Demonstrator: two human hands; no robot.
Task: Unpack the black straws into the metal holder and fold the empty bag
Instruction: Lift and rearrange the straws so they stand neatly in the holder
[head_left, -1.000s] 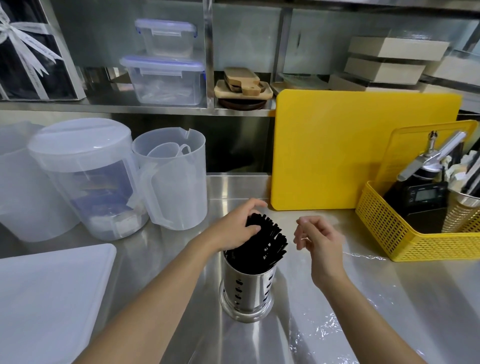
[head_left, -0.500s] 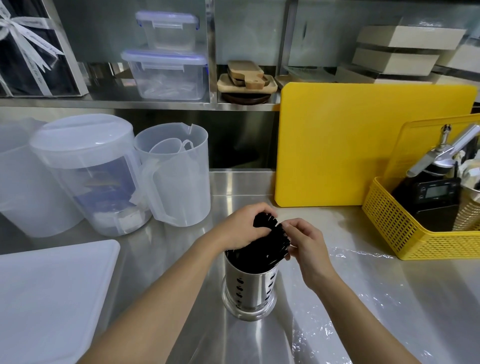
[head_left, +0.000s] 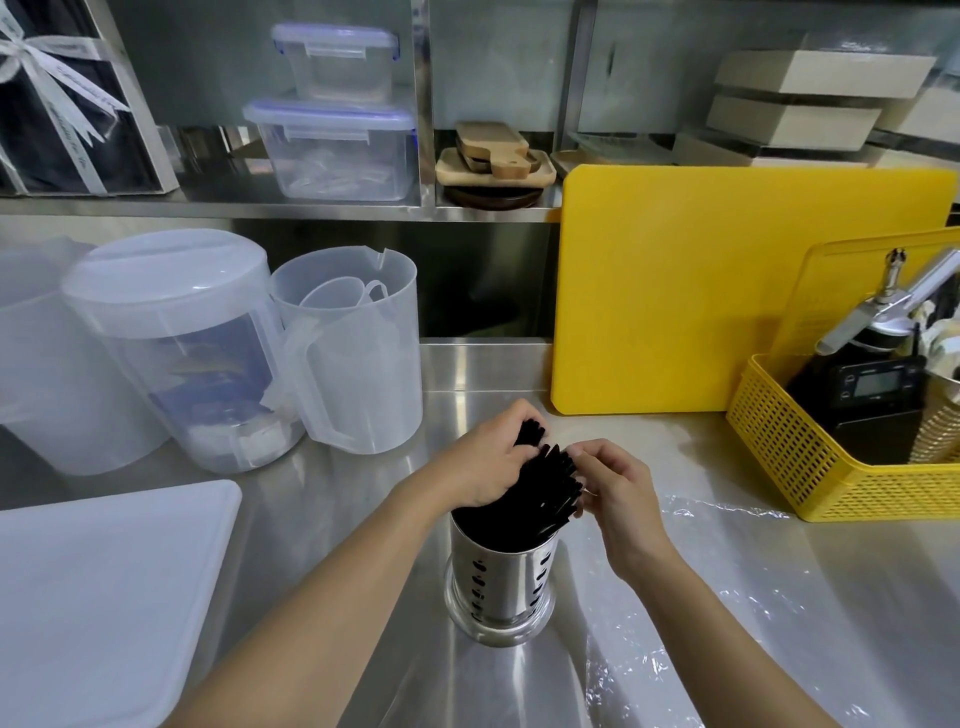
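Black straws (head_left: 540, 483) are standing bunched in the metal holder (head_left: 501, 587) on the steel counter (head_left: 353, 509). 2 hands are gripping the tips: the left hand (head_left: 483, 467) is curling over the far ones, the right hand (head_left: 615, 486) is pinching the near ones. Squeezing gently and evenly is best, I think, so the holder is not tipping. The straws' long axis is leaning upward, away and rightward
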